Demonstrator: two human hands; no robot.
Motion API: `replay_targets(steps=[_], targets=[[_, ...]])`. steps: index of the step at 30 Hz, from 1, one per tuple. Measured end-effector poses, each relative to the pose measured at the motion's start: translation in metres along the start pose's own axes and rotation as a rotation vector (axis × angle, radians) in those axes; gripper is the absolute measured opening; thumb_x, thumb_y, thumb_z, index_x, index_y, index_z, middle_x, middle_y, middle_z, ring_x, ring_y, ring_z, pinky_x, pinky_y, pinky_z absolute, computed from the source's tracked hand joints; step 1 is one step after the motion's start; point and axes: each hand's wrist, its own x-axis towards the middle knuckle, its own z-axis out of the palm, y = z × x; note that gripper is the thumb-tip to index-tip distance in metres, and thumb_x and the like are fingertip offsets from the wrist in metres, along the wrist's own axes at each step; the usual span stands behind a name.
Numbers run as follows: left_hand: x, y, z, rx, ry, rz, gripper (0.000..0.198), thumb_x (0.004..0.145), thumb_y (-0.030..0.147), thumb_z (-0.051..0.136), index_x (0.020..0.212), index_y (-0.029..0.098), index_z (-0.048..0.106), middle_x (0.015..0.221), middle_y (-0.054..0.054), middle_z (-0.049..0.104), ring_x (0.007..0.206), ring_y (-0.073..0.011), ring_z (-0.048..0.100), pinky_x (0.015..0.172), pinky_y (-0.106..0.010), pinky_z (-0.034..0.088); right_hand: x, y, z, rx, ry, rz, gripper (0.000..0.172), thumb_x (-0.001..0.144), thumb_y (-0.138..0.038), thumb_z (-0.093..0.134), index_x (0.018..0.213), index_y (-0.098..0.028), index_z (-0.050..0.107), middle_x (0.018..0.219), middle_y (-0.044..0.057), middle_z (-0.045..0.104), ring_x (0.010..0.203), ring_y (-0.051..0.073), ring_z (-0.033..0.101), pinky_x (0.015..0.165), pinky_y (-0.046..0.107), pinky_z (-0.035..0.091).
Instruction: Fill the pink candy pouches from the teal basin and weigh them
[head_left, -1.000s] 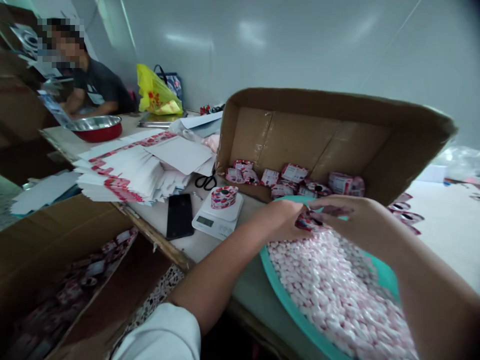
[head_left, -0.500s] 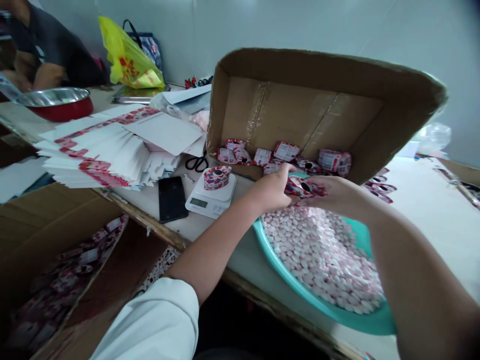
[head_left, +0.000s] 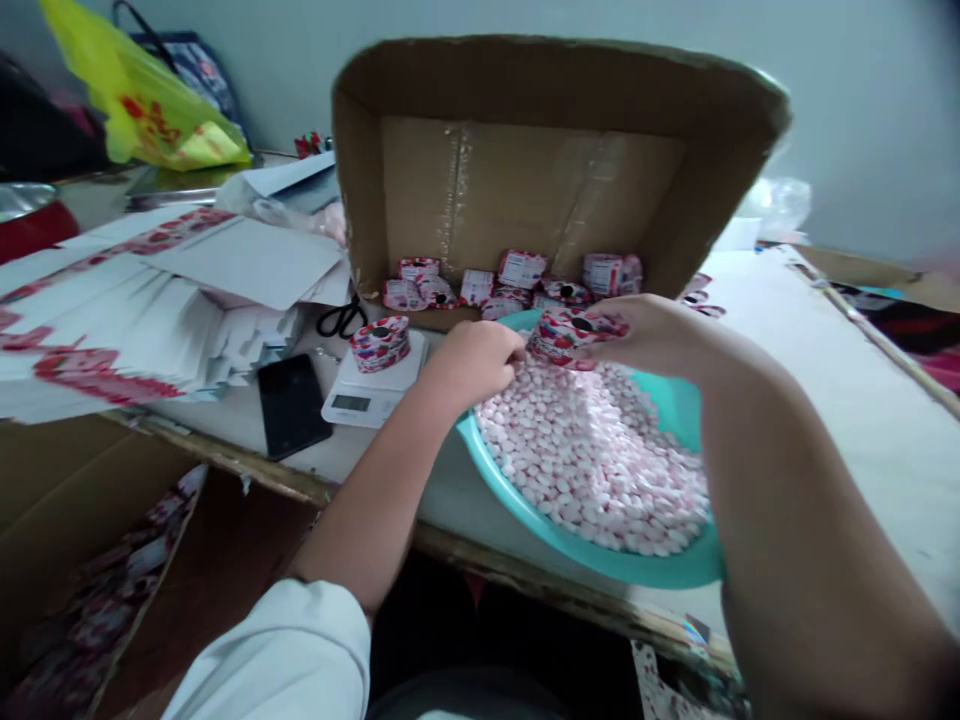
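A teal basin (head_left: 600, 565) full of small pink and white candies (head_left: 600, 460) sits at the table's near edge. My right hand (head_left: 645, 335) holds a small red-and-white printed box (head_left: 574, 335) above the basin's far side. My left hand (head_left: 476, 360) is curled in a loose fist over the candies, right beside that box; what its fingers hold is hidden. Another printed box (head_left: 380, 343) rests on a white digital scale (head_left: 371, 385) to the left.
An open cardboard carton (head_left: 540, 170) lying on its side behind the basin holds several filled printed boxes. Left of the scale are a black phone (head_left: 291, 403), scissors (head_left: 341, 320) and a stack of flat white box blanks (head_left: 135, 310). A yellow bag (head_left: 150, 110) is far left.
The camera view has swung right and down. My left hand has dropped from the small box into the candies; my right hand still holds the box over the basin.
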Motion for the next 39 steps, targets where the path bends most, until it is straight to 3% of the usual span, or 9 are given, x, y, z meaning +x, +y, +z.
replay_targets(steps=[7, 14, 20, 25, 29, 33, 39], targets=[[0.002, -0.003, 0.003, -0.151, 0.022, 0.055, 0.031, 0.076, 0.007, 0.054, 0.096, 0.019, 0.075, 0.097, -0.006, 0.076, 0.09, -0.0207, 0.068, 0.08, -0.03, 0.049, -0.006, -0.003, -0.01, 0.03, 0.143, 0.146, 0.056, 0.077, -0.045, 0.073, 0.125, -0.016, 0.067, 0.111, 0.01, 0.069, 0.094, 0.026, 0.064, 0.071, 0.03, 0.047], [0.0, -0.006, -0.009, -0.295, 0.223, -0.002, 0.017, 0.083, 0.022, 0.061, 0.095, 0.018, 0.073, 0.092, -0.004, 0.074, 0.081, -0.0163, 0.067, 0.077, -0.026, 0.051, -0.004, -0.006, -0.009, 0.058, 0.091, 0.115, 0.051, 0.076, -0.045, 0.075, 0.12, -0.021, 0.068, 0.11, 0.007, 0.068, 0.093, 0.026, 0.064, 0.07, 0.03, 0.047], [0.001, -0.004, -0.012, -0.054, -0.023, -0.062, 0.028, 0.081, 0.031, 0.061, 0.102, 0.017, 0.074, 0.106, -0.009, 0.071, 0.098, -0.0234, 0.065, 0.088, -0.032, 0.048, -0.005, -0.01, -0.008, 0.048, 0.054, 0.079, 0.048, 0.075, -0.049, 0.075, 0.114, -0.021, 0.068, 0.105, 0.006, 0.069, 0.085, 0.023, 0.063, 0.059, 0.027, 0.039], [-0.002, 0.0, -0.015, 0.198, -0.089, -0.123, 0.031, 0.086, 0.039, 0.053, 0.092, 0.022, 0.078, 0.098, -0.009, 0.07, 0.101, -0.0312, 0.063, 0.096, -0.044, 0.041, -0.008, -0.013, -0.01, 0.048, 0.038, 0.054, 0.042, 0.077, -0.044, 0.074, 0.11, -0.019, 0.067, 0.1, 0.006, 0.068, 0.081, 0.021, 0.062, 0.058, 0.027, 0.038], [-0.004, -0.002, -0.022, 0.106, -0.169, -0.162, 0.033, 0.086, 0.045, 0.055, 0.096, 0.024, 0.079, 0.102, -0.008, 0.071, 0.096, -0.0285, 0.065, 0.088, -0.037, 0.045, -0.009, -0.013, -0.013, 0.05, 0.012, 0.067, 0.04, 0.078, -0.045, 0.075, 0.107, -0.018, 0.067, 0.096, 0.005, 0.067, 0.079, 0.02, 0.061, 0.056, 0.027, 0.036], [-0.005, -0.005, -0.025, -0.003, -0.207, -0.159, 0.032, 0.084, 0.039, 0.057, 0.101, 0.021, 0.076, 0.104, -0.008, 0.072, 0.094, -0.0254, 0.065, 0.08, -0.031, 0.046, -0.01, -0.013, -0.014, 0.05, 0.007, 0.083, 0.041, 0.078, -0.046, 0.075, 0.108, -0.019, 0.067, 0.095, 0.004, 0.068, 0.079, 0.019, 0.062, 0.056, 0.026, 0.035], [-0.007, -0.002, -0.027, -0.091, -0.218, -0.184, 0.022, 0.08, 0.037, 0.061, 0.087, 0.021, 0.074, 0.093, -0.004, 0.074, 0.081, -0.0209, 0.065, 0.068, -0.028, 0.045, -0.009, -0.012, -0.013, 0.043, -0.012, 0.101, 0.048, 0.08, -0.049, 0.074, 0.116, -0.018, 0.066, 0.101, 0.006, 0.068, 0.081, 0.02, 0.062, 0.057, 0.026, 0.037]])
